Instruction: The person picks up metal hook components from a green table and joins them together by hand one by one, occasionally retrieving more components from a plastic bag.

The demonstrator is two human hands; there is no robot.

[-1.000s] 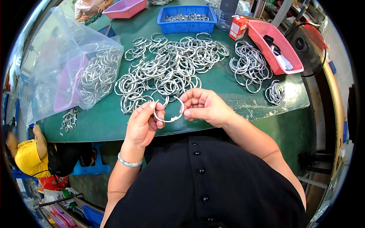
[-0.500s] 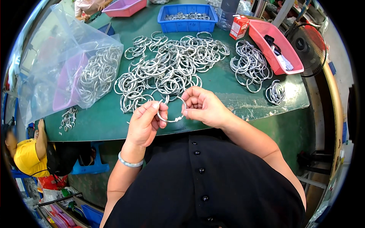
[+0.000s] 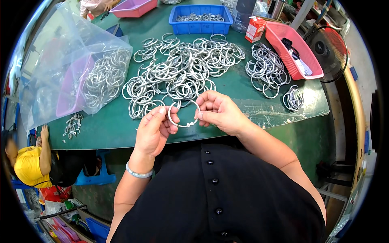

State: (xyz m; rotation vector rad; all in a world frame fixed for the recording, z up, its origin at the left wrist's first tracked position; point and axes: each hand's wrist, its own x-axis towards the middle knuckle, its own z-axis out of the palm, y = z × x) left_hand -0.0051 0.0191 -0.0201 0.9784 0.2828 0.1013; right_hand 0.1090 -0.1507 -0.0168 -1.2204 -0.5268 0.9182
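Between my two hands is a silver bangle (image 3: 178,124), held upright over the table's near edge, with a small lumpy ornament low on its ring. My left hand (image 3: 155,127) pinches its left side between thumb and fingers. On its right side, my right hand (image 3: 216,112) grips it with thumb and fingertips. Just beyond my hands spreads a big tangled heap of silver bangles (image 3: 182,67). A smaller pile of bangles (image 3: 267,69) lies to the right, with a little bundle of bangles (image 3: 293,99) nearer me.
At left, a clear plastic bag (image 3: 52,73) with more bangles covers a pink tray. A blue bin (image 3: 200,28) of small metal parts stands at the back. Right are a red carton (image 3: 255,29), a pink basket (image 3: 298,60) and a fan (image 3: 327,50). A person in yellow (image 3: 34,166) sits left.
The bangle has turned a little in my fingers, so its ring now faces me more fully. Both hands stay in nearly the same place.
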